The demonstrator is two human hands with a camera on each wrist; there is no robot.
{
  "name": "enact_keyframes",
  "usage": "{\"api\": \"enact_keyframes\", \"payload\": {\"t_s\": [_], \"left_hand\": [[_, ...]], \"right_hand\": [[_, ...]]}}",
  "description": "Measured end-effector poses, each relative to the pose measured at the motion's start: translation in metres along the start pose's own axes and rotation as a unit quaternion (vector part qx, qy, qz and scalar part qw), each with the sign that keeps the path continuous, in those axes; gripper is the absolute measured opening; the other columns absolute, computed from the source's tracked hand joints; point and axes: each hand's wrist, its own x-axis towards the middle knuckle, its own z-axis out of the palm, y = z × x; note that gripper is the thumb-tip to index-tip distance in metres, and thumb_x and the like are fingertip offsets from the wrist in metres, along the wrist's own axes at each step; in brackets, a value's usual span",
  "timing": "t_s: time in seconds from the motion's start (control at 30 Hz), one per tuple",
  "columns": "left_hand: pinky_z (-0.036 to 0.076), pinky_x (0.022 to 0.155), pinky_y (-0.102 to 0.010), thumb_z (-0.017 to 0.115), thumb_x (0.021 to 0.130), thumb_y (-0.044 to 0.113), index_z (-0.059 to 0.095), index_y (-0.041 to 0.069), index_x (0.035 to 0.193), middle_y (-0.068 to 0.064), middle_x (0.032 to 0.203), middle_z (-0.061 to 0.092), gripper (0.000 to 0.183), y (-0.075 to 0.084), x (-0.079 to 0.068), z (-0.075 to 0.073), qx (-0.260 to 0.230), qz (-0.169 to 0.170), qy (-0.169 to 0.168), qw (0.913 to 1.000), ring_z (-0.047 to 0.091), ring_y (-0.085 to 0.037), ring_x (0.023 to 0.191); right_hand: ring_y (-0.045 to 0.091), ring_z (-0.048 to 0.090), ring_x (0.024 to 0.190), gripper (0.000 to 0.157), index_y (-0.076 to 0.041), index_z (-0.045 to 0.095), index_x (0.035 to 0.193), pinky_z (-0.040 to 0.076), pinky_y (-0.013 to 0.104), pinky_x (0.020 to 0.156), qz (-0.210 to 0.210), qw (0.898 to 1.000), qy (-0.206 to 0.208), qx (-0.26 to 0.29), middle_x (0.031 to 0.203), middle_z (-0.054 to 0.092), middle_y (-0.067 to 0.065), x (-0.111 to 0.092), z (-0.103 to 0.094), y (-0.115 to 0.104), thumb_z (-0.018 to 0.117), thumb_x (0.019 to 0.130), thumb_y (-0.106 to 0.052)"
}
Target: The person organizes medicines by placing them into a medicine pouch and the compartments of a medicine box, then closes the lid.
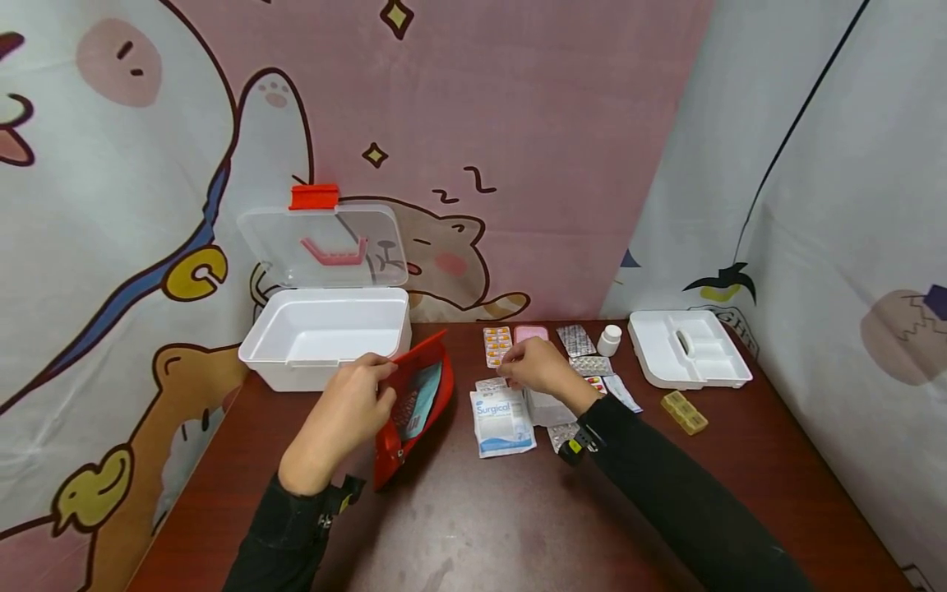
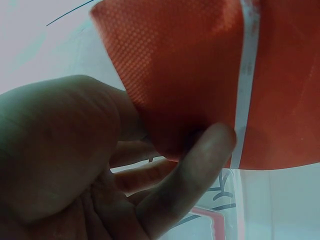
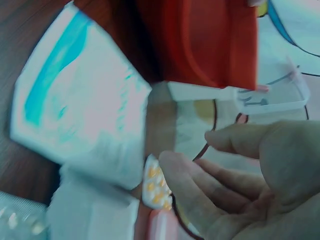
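Black sleeves (image 1: 673,493) foremost; left hand (image 1: 342,419) pinches red pouch (image 1: 416,362); right hand (image 1: 542,367), fingers (image 3: 192,194) parted, partly hides pink case (image 1: 531,332).

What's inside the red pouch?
In the pouch, a teal packet shows, with a speckled item beside it, too small to identify. Anything beneath them or deeper is covered.

1. The head camera looks forward and down from above the left hand (image 1: 342,421) and right hand (image 1: 546,370), farthest off.
2. The left wrist camera sits close to the left hand, facing the red pouch (image 2: 185,75) held there.
3. The right wrist camera, also close, faces past the right hand.
4. All views share the pouch and, beyond the hands, the clear lid (image 1: 325,226).
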Motion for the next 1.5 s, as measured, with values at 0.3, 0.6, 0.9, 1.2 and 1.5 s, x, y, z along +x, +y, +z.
{"api": "enact_keyframes", "payload": {"t_s": [0.3,0.6,0.9,1.2,1.5], "left_hand": [[0.062,0.095,-0.053,0.065,0.098,0.003,0.077,-0.006,0.132,-0.022,0.135,0.073,0.038,0.001,0.000,0.001,-0.004,0.003,0.002,1.0000,0.075,-0.037,0.111],[0.062,0.093,-0.052,0.065,0.098,0.003,0.076,-0.006,0.133,-0.022,0.135,0.073,0.038,0.000,0.000,0.000,-0.005,-0.002,0.003,1.0000,0.075,-0.036,0.109],[0.062,0.095,-0.052,0.065,0.098,0.004,0.076,-0.006,0.133,-0.021,0.136,0.073,0.038,0.001,-0.001,0.001,-0.005,0.000,0.001,1.0000,0.075,-0.036,0.111],[0.062,0.098,-0.054,0.065,0.099,0.004,0.077,-0.006,0.133,-0.021,0.137,0.073,0.037,0.002,0.000,0.001,-0.004,-0.004,-0.001,1.0000,0.074,-0.038,0.114],[0.063,0.097,-0.053,0.064,0.100,0.006,0.075,-0.006,0.135,-0.021,0.139,0.072,0.039,0.002,0.000,0.001,-0.007,-0.011,-0.009,0.9999,0.074,-0.036,0.114]], "right_hand": [[0.024,0.073,0.107,0.031,-0.011,0.085,0.114,0.058,0.045,0.098,-0.074,0.976,-0.033,-0.200,0.114,0.083,0.006,-0.009,0.011,0.020,0.087,0.094,-0.035],[0.034,0.072,0.119,0.042,-0.012,0.083,0.119,0.055,0.053,0.104,-0.110,0.959,-0.031,-0.258,0.120,0.082,0.007,-0.013,0.019,0.023,0.092,0.088,-0.039],[0.025,0.070,0.110,0.031,-0.010,0.080,0.115,0.058,0.046,0.102,-0.079,0.978,-0.034,-0.189,0.116,0.078,0.009,-0.014,0.015,0.022,0.091,0.091,-0.025],[0.016,0.064,0.095,0.016,-0.014,0.076,0.108,0.053,0.035,0.087,-0.120,0.982,-0.082,-0.123,0.106,0.078,0.002,-0.015,0.001,0.015,0.084,0.095,-0.018],[0.019,0.074,0.082,0.024,-0.007,0.076,0.126,0.068,0.050,0.072,-0.076,0.986,-0.119,0.090,0.110,0.077,0.013,-0.020,-0.020,-0.007,0.074,0.104,-0.015]]}}
